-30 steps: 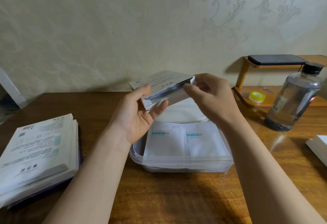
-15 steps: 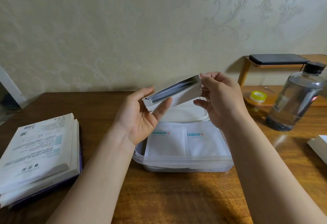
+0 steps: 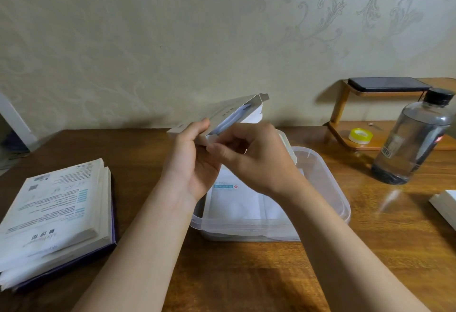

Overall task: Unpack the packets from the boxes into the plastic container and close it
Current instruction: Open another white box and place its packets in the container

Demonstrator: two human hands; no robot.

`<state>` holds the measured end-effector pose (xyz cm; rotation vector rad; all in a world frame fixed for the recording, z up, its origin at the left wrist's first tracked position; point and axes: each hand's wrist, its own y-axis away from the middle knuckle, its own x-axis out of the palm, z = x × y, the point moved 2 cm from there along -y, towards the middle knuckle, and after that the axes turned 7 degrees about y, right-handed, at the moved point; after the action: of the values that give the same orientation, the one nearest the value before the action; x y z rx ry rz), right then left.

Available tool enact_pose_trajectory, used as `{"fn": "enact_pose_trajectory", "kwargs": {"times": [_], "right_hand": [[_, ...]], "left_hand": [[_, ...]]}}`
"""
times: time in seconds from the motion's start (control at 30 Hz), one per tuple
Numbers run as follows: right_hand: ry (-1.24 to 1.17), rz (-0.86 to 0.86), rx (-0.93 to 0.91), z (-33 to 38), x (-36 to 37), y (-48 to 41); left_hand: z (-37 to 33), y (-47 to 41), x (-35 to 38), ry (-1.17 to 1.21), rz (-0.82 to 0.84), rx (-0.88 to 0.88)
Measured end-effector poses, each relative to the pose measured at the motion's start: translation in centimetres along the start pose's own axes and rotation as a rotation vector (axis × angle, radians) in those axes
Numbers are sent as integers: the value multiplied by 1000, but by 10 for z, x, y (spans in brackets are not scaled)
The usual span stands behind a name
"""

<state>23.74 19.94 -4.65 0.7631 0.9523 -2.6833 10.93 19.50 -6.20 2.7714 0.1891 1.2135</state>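
since the earlier frame the box has been tipped so that its open end points up and to the far right, and the right hand has been brought from that far end down to the near end, just beside the left hand.

head view: the box is held above the far left part of the plastic container, gripped at its near end by the left hand, thumb on the top face and fingers curled beneath. bluish packets are seen inside its open side. the right hand is narrowed, its curled fingers and thumb set against the near corner of the box; whether a flap is pinched cannot be told. the container stands open on the wooden table, with white sachets lying flat inside. a stack of boxes is seen at the near left. at the far right a dark-capped bottle stands near a wooden shelf, on which a tape roll and a phone are laid. a white carton is cut off by the right edge.
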Motion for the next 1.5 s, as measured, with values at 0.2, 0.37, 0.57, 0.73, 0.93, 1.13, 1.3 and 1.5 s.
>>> {"fn": "enact_pose_trajectory", "kwargs": {"times": [0.2, 0.37, 0.57, 0.73, 0.93, 1.13, 1.3, 1.5], "right_hand": [[-178, -81, 158, 1, 0, -4], [-294, 28, 150, 8, 0, 1], [-16, -117, 150, 3, 15, 1], [67, -142, 265, 5, 15, 1], [-402, 6, 531, -11, -18, -6], [-730, 30, 645, -16, -27, -6], [-1072, 112, 691, -16, -24, -5], [-1254, 42, 724, -20, -23, -6]], "left_hand": [[-1, -2, 3, 51, -10, 96], [0, 0, 4, -67, 70, 60], [6, -3, 5, 91, -3, 46], [15, -3, 7, 112, -2, 97], [13, 0, 8, 49, 30, 177], [16, 7, 19, -107, 198, 154], [15, 7, 20, -153, 229, 149], [11, 7, 17, -150, 186, 175]]}}
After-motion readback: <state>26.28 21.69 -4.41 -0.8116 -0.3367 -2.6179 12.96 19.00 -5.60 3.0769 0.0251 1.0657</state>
